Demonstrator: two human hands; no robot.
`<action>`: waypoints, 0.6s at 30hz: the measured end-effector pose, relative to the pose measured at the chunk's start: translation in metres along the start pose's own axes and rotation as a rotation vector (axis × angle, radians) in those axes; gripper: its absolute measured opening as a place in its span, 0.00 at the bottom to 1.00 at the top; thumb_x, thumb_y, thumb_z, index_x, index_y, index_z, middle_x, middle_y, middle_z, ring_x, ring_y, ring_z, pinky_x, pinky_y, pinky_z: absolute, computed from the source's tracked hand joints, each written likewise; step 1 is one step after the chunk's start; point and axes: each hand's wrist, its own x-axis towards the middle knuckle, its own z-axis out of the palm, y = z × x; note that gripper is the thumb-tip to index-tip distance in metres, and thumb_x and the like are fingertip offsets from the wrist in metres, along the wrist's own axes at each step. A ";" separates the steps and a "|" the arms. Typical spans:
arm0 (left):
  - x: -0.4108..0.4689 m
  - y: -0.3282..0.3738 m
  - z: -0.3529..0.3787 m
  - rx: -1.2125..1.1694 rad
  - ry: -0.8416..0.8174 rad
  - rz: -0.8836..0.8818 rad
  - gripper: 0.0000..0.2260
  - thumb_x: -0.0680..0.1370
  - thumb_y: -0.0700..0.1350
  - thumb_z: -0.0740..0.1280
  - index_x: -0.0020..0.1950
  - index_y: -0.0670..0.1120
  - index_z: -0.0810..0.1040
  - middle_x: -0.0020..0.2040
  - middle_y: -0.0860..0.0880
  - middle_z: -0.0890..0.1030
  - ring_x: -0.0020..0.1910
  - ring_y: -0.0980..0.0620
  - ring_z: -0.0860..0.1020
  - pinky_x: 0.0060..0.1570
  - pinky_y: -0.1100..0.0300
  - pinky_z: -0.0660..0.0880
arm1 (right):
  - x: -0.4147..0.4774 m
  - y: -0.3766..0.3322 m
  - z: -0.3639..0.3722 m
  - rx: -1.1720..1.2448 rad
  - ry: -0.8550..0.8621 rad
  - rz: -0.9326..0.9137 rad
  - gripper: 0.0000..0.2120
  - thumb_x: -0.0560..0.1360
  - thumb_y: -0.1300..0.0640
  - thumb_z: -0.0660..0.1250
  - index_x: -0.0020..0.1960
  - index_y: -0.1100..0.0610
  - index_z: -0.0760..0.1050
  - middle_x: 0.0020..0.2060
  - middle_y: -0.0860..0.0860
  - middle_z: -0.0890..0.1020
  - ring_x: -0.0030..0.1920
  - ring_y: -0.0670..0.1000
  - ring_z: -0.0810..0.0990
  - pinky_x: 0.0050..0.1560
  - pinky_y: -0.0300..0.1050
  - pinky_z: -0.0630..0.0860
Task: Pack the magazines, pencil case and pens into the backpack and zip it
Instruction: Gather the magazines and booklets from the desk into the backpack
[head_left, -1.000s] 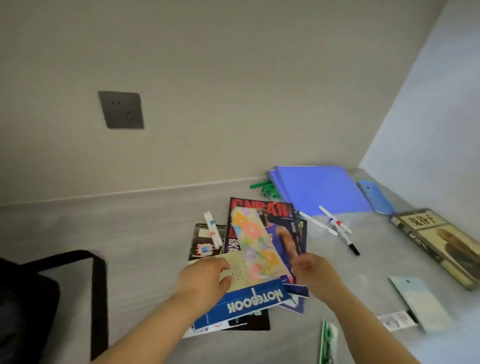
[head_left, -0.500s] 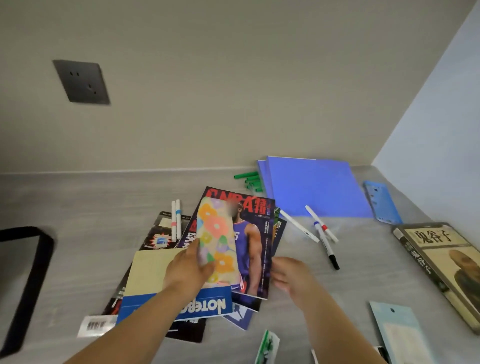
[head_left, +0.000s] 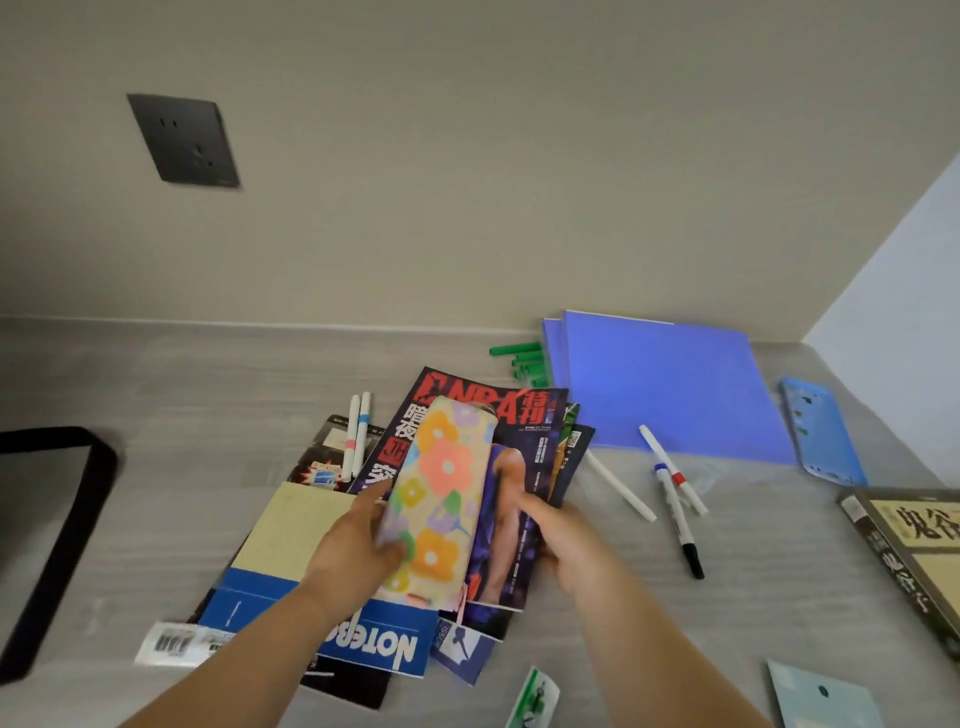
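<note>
My right hand (head_left: 566, 545) now clasps the glossy NBA magazine (head_left: 530, 467) at three o'clock, left hand (head_left: 348, 556) gripping the floral fabric pencil case (head_left: 441, 493), both ready to lift.

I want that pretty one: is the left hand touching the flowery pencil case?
Touching. The head view shows the left hand curled round the left edge of the flowery pencil case, no gap; the right hand grips the NBA magazine.

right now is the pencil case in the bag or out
Out. The left hand grips the pencil case against the magazine that the right hand holds, over the table.
</note>
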 end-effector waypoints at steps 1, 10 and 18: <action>0.000 -0.001 0.000 -0.004 0.005 -0.004 0.25 0.74 0.36 0.65 0.69 0.48 0.62 0.60 0.46 0.78 0.52 0.48 0.77 0.47 0.59 0.73 | 0.002 -0.001 0.003 0.015 -0.008 -0.018 0.06 0.71 0.56 0.69 0.37 0.56 0.74 0.32 0.53 0.79 0.33 0.51 0.78 0.31 0.40 0.74; -0.004 -0.020 -0.009 -0.042 0.128 -0.064 0.22 0.73 0.33 0.64 0.66 0.46 0.66 0.47 0.50 0.77 0.42 0.52 0.76 0.34 0.67 0.71 | 0.009 0.007 0.012 0.128 0.077 -0.087 0.06 0.69 0.70 0.66 0.44 0.61 0.74 0.29 0.57 0.75 0.27 0.53 0.71 0.28 0.39 0.65; 0.009 -0.036 -0.036 -0.024 0.215 -0.128 0.24 0.73 0.34 0.64 0.68 0.44 0.64 0.57 0.41 0.78 0.46 0.45 0.76 0.42 0.57 0.71 | -0.006 -0.021 0.001 0.081 0.086 -0.281 0.09 0.67 0.68 0.68 0.43 0.57 0.77 0.29 0.51 0.78 0.25 0.46 0.76 0.18 0.30 0.66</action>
